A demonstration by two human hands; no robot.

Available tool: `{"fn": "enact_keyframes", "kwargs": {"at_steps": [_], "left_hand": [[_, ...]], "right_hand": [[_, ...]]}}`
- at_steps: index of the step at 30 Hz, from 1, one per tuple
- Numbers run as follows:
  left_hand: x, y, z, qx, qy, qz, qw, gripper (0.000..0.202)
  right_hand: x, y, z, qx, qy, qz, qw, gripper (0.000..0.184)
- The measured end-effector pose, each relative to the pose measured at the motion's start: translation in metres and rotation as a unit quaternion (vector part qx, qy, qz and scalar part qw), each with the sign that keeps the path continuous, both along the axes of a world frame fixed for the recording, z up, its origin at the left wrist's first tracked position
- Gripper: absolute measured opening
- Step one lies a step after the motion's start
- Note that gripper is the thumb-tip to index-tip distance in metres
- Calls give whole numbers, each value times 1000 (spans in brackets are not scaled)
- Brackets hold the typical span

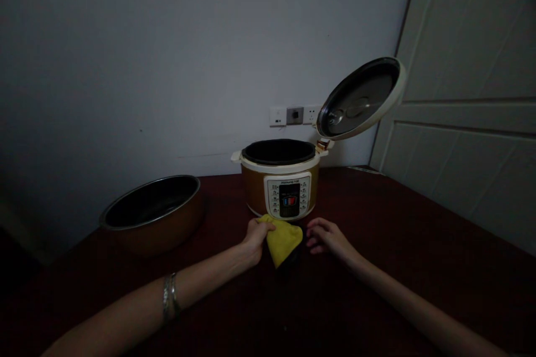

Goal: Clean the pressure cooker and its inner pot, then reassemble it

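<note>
My left hand (255,239) pinches a folded yellow cloth (283,239) by its left edge, in front of the cooker; a dark patch shows under the cloth's lower right side. Just right of the cloth is my right hand (325,237), its fingers loosely curved and apart, with nothing seen in them. Behind both hands stands an electric pressure cooker (254,187) with a gold body, white trim and a front control panel (288,198). Its round lid (360,101) is raised and tilted to the right on the hinge. The cooker's inside is dark.
A wide gold-brown inner pot (161,230) with a dark inside stands on the left of the dark red table (368,301). Wall sockets (295,115) sit behind the cooker on the pale wall (188,56). A panelled door (469,100) is at the right.
</note>
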State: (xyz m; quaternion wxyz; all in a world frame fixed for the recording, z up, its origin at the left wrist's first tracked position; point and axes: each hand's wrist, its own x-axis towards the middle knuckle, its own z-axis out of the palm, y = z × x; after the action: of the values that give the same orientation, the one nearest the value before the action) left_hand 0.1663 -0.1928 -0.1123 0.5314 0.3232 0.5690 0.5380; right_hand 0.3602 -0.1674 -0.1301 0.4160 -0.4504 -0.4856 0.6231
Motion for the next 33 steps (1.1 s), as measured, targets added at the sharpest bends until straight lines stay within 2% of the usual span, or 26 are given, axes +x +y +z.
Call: {"fn": "enact_keyframes", "kwargs": {"at_steps": [6, 10, 14, 18, 22, 28, 30, 33], "left_hand": [[10, 1, 5, 6, -40, 8, 999, 20], [21, 3, 4, -1, -60, 7, 998, 19], [33, 6, -2, -6, -103, 3, 995, 19], [45, 7, -9, -6, -124, -14, 992, 20], [53, 5, -12, 16, -164, -70, 984, 22], [55, -3, -9, 59, -174, -120, 976, 29], [49, -6, -9, 41, -165, -125, 978, 31], [32, -6, -10, -2, -146, -115, 983, 29]], "right_hand": [[-12, 9, 2, -53, 8, 78, 996, 26], [-17, 7, 0, -50, 30, 58, 997, 38], [-6, 7, -1, -51, -2, 82, 995, 55], [13, 8, 3, -29, -54, 132, 989, 54], [24, 9, 4, -16, -105, 149, 983, 54], [34, 16, 10, 104, -167, 139, 971, 44], [41, 21, 19, 173, -233, 97, 952, 42], [55, 26, 38, 278, -282, -10, 918, 41]]}}
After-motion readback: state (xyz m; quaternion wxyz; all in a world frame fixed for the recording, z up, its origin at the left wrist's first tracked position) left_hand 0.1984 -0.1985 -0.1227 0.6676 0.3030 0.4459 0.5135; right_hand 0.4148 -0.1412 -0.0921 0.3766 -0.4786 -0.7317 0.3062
